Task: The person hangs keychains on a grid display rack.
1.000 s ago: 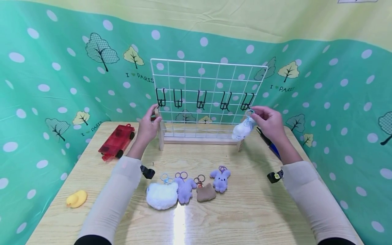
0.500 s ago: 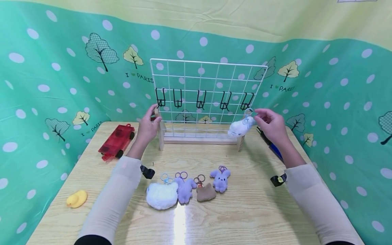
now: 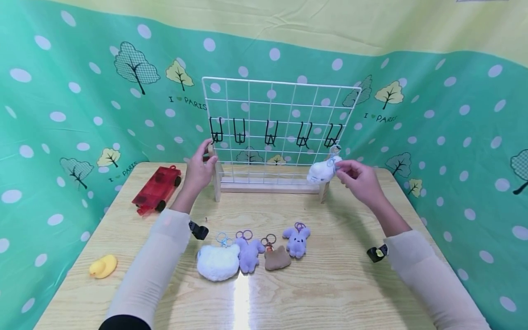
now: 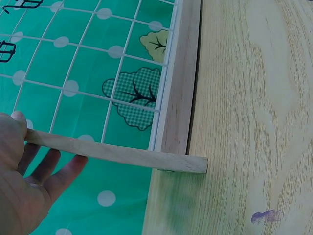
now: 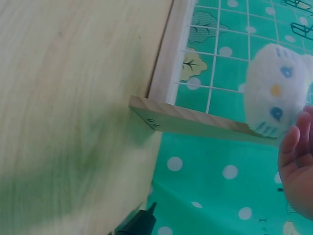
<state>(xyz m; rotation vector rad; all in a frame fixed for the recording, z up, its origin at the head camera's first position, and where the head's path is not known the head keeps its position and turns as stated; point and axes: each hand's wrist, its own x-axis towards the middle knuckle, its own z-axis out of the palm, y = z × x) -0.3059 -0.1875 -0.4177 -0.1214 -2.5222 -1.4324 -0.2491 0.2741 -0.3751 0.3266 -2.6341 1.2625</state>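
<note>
A white wire rack (image 3: 280,103) with several black hooks (image 3: 271,134) stands in a wooden base. My left hand (image 3: 200,168) grips the top of its left wooden post (image 4: 117,152), thumb on one side and fingers on the other. A white plush cat keychain (image 3: 321,171) hangs at the rightmost hook by its light blue ring. My right hand (image 3: 360,180) touches the plush's right side with thumb and fingertips; in the right wrist view its curved fingers lie beside the cat's face (image 5: 276,93). Whether they pinch it is unclear.
A white plush (image 3: 218,262), two purple plushes (image 3: 249,255) and a brown one (image 3: 277,259) lie in front of the rack. A red toy car (image 3: 157,190) and yellow duck (image 3: 103,266) are at left; a dark pen-like object (image 5: 138,223) lies at right.
The plush swung slightly left and now hangs near the right post. My right hand drew away from its ring, then came down to its side. My left hand stayed on the post.
</note>
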